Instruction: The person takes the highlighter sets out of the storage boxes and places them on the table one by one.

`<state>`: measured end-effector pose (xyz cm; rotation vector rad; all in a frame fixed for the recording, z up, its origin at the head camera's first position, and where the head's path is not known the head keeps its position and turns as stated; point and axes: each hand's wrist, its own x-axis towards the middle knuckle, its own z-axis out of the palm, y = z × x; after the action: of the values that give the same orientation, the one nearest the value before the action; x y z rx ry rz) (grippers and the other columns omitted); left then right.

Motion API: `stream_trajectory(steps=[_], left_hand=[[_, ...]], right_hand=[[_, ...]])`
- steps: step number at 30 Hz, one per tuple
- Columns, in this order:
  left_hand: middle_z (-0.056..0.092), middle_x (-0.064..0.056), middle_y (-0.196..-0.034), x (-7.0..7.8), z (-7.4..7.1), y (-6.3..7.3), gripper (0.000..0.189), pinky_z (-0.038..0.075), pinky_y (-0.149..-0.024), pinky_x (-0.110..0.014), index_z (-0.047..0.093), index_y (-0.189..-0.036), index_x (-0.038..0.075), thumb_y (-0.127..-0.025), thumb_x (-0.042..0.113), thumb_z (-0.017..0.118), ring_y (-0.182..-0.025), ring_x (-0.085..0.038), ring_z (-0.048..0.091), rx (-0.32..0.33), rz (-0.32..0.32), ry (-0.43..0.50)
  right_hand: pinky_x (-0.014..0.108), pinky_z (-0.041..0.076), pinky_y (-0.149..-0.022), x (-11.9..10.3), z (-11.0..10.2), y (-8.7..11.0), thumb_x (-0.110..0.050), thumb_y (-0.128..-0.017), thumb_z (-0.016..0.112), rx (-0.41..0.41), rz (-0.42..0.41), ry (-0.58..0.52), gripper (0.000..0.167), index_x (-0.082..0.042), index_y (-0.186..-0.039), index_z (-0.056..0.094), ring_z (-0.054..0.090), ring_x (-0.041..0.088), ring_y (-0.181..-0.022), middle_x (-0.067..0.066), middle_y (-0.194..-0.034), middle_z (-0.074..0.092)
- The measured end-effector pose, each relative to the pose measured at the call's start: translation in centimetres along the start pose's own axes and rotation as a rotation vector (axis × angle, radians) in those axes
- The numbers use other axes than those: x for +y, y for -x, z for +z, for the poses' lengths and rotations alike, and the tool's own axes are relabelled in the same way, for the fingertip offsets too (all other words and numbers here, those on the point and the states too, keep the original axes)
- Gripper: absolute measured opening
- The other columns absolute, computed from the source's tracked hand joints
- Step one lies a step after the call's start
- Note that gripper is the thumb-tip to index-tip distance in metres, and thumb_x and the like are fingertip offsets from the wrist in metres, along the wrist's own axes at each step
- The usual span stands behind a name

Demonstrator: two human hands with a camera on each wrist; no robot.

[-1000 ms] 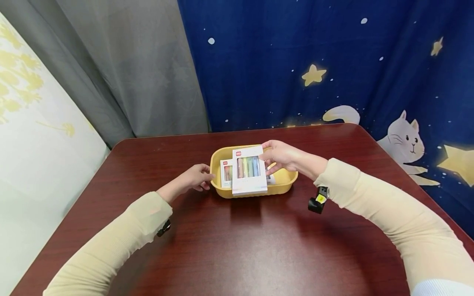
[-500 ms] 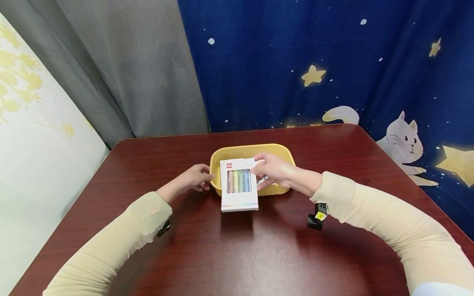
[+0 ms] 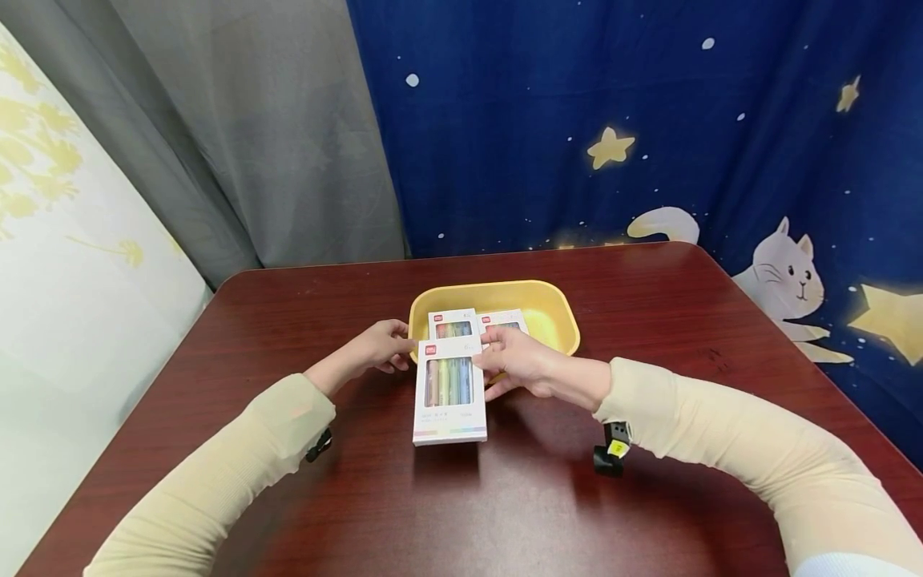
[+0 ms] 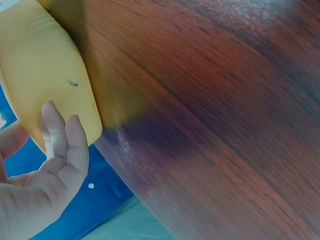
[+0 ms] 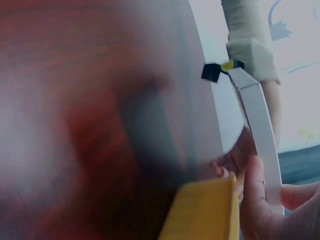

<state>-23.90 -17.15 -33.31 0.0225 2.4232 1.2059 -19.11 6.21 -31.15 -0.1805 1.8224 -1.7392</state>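
Note:
My right hand (image 3: pixel 522 359) pinches the right edge of a white box of coloured pens (image 3: pixel 450 429), thumb on its front face. The box is held tilted over the front rim of a yellow plastic basket (image 3: pixel 551 316), and pastel sticks show through its window. From the right wrist view, thumb and fingers grip the box's narrow side (image 5: pixel 262 135). My left hand (image 3: pixel 375 346) holds the basket's left end; in the left wrist view its fingers (image 4: pixel 76 140) lie against the outer wall (image 4: pixel 50 60), with the thumb at the rim. Two similar boxes lie inside, the left one (image 3: pixel 454 327) and the right one (image 3: pixel 508 317), both partly hidden.
The basket stands on a dark red wooden table (image 3: pixel 404 505), towards its far edge. Behind hang a grey curtain (image 3: pixel 288 144) and a blue curtain (image 3: pixel 497 144) with stars and a cat. A white patterned panel (image 3: pixel 79 296) is at the left.
My right hand has brought the box of pens out of the basket, towards me and to the left. The two boxes left inside show more now. My left hand has stayed at the rim.

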Motion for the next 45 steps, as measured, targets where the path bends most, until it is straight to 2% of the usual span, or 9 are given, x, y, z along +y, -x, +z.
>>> stream_trajectory(steps=[9, 16, 23, 36, 45], left_hand=[[0.059, -0.011, -0.093, 0.0, 0.1, 0.1, 0.04, 0.05, -0.065, -0.03, 0.04, -0.125, -0.005, -0.093, 0.017, 0.051, -0.063, -0.011, 0.06, 0.005, 0.001, -0.007], [0.057, -0.012, -0.092, 0.2, 0.0, 0.2, 0.041, 0.052, -0.068, -0.032, 0.04, -0.126, -0.005, -0.093, 0.018, 0.051, -0.064, -0.011, 0.061, 0.01, -0.002, -0.026], [0.056, -0.012, -0.092, 0.0, 0.0, 0.2, 0.042, 0.052, -0.069, -0.033, 0.04, -0.127, -0.004, -0.093, 0.018, 0.051, -0.064, -0.011, 0.06, 0.01, -0.006, -0.014], [0.057, -0.013, -0.096, 0.1, -0.2, 0.0, 0.043, 0.052, -0.071, -0.033, 0.039, -0.128, -0.003, -0.094, 0.019, 0.052, -0.068, -0.013, 0.061, 0.011, -0.037, -0.019], [0.056, -0.013, -0.096, 0.0, -0.2, 0.1, 0.044, 0.052, -0.072, -0.034, 0.037, -0.13, -0.003, -0.094, 0.019, 0.051, -0.068, -0.013, 0.061, -0.002, -0.031, -0.008]], right_hand=[[0.034, 0.054, -0.063, 2.1, 1.3, 0.4, 0.0, -0.092, 0.046, 0.005, -0.018, -0.052, 0.024, 0.01, -0.114, 0.043, 0.06, 0.015, -0.065, 0.008, -0.082, 0.061], [0.034, 0.054, -0.063, 3.8, 2.0, 0.9, 0.0, -0.092, 0.045, -0.053, -0.009, -0.068, 0.023, 0.012, -0.112, 0.046, 0.06, 0.015, -0.066, 0.007, -0.08, 0.063], [0.034, 0.054, -0.062, 4.9, 2.3, 0.7, 0.0, -0.092, 0.047, -0.022, 0.018, -0.046, 0.025, 0.012, -0.113, 0.045, 0.056, 0.013, -0.063, 0.005, -0.077, 0.061], [0.03, 0.054, -0.057, 6.7, 2.1, -0.9, 0.001, -0.09, 0.049, 0.038, 0.069, -0.026, 0.023, 0.008, -0.11, 0.04, 0.052, 0.013, -0.059, 0.007, -0.078, 0.054], [0.034, 0.054, -0.056, 6.7, 2.3, -0.9, 0.001, -0.09, 0.049, 0.028, 0.115, 0.041, 0.01, 0.007, -0.099, 0.049, 0.054, 0.014, -0.056, 0.009, -0.073, 0.058]])
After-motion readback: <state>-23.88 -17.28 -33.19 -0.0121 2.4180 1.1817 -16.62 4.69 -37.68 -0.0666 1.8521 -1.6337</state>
